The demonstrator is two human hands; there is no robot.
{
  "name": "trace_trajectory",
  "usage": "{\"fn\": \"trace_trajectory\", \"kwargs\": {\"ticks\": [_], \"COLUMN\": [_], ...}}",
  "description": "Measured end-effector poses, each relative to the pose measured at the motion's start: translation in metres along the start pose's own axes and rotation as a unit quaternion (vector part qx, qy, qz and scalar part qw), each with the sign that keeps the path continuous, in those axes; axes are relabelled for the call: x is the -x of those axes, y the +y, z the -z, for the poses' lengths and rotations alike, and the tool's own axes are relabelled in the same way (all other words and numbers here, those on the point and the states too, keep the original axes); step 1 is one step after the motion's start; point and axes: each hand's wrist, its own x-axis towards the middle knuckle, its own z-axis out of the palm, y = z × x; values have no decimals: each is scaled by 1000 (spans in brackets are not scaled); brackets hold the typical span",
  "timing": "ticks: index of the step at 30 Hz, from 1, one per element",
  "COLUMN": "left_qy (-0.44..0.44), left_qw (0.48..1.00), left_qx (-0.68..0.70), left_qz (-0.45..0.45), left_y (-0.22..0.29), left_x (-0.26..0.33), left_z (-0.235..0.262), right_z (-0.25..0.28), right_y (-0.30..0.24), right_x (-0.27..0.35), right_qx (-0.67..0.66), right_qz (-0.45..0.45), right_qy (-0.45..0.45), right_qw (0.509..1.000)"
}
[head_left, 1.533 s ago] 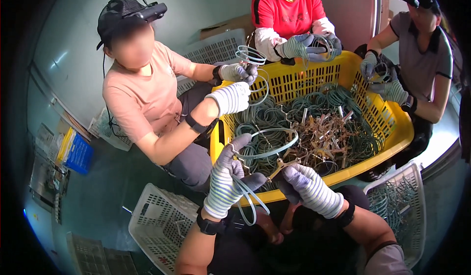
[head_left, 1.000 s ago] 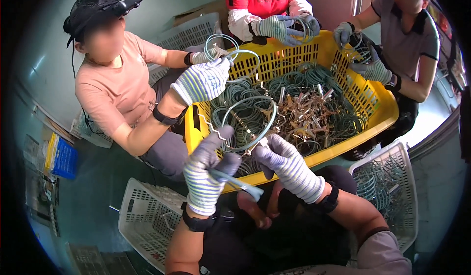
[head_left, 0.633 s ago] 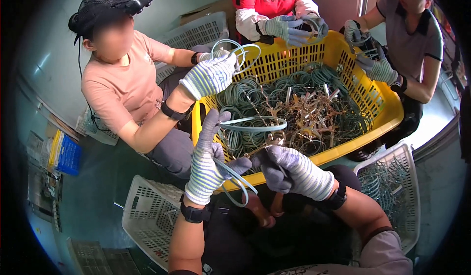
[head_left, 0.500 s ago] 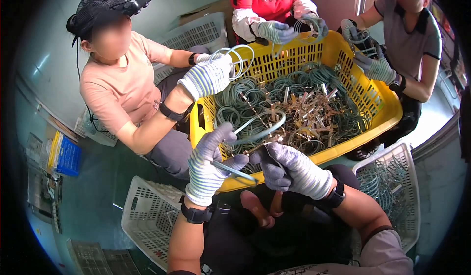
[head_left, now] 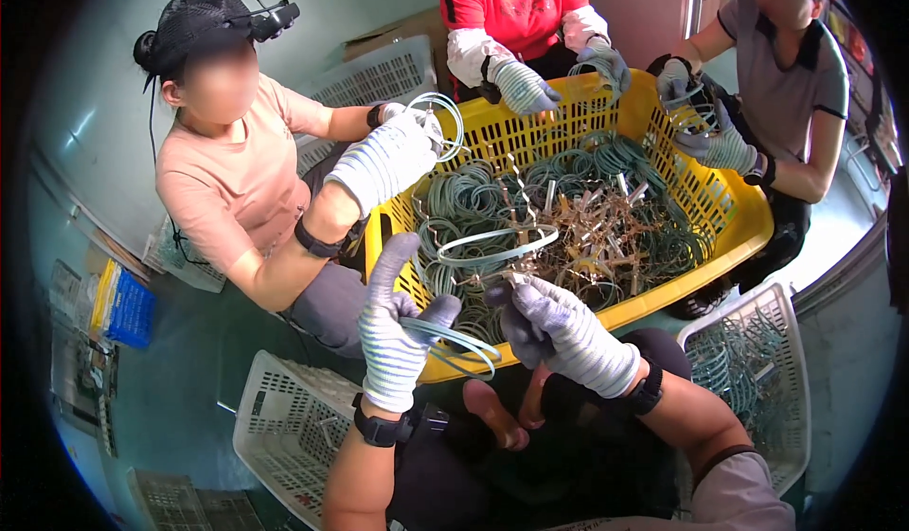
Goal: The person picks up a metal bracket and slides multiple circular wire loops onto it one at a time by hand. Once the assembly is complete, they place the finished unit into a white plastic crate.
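Note:
My left hand (head_left: 402, 332), in a striped glove with grey fingertips, grips a few thin blue-grey rings (head_left: 466, 349) at the thumb; its index finger points up. Across from it, my right hand (head_left: 573, 330) is pinched closed at the basket's near rim. A small pale bit shows at its fingertips, too small to name. Just beyond both hands is a separate pale blue-grey ring (head_left: 497, 245); whether it lies on the pile or is in the air I cannot tell. The yellow basket (head_left: 653, 301) holds many such rings (head_left: 464, 190) and a tangle of brownish and shiny strips (head_left: 592, 228).
Three co-workers in striped gloves sit around the basket, handling rings over its edge. A white crate (head_left: 275, 427) stands at my left. Another white crate (head_left: 793, 379) with pale rings is at my right. Blue bins (head_left: 131, 311) stand at the far left.
My left index finger has straightened upward, and the large ring near it now sits apart over the basket. My right hand has barely moved. The far co-worker's hands have moved apart.

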Motion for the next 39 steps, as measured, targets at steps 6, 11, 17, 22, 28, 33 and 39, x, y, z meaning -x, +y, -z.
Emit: {"fn": "trace_trajectory", "kwargs": {"ticks": [6, 11, 17, 22, 28, 33, 39], "left_qy": [-49, -33, -56, -14, -50, -34, -38], "left_qw": [995, 994, 994, 999, 997, 996, 980], "left_qx": [-71, -66, -90, -19, -44, -21, -150], "left_qz": [-44, -75, 33, 29, 41, 77, -125], "left_y": [-1, -17, 6, 4, -14, -11, -5], "left_x": [-2, 4, 2, -2, -2, 0, 1], "left_z": [1, 7, 4, 1, 0, -4, 6], "right_z": [1, -4, 0, 2, 17, 3, 0], "right_y": [2, 2, 1, 0, 20, 12, -1], "right_x": [2, 4, 2, -2, 3, 3, 3], "right_qx": [-70, -84, -56, 102, 136, 104, 36], "right_qz": [-24, -35, -19, 63, 33, 23, -13], "right_qy": [-58, -73, -53, 45, -13, 26, 25], "right_qw": [996, 993, 997, 992, 990, 994, 999]}}
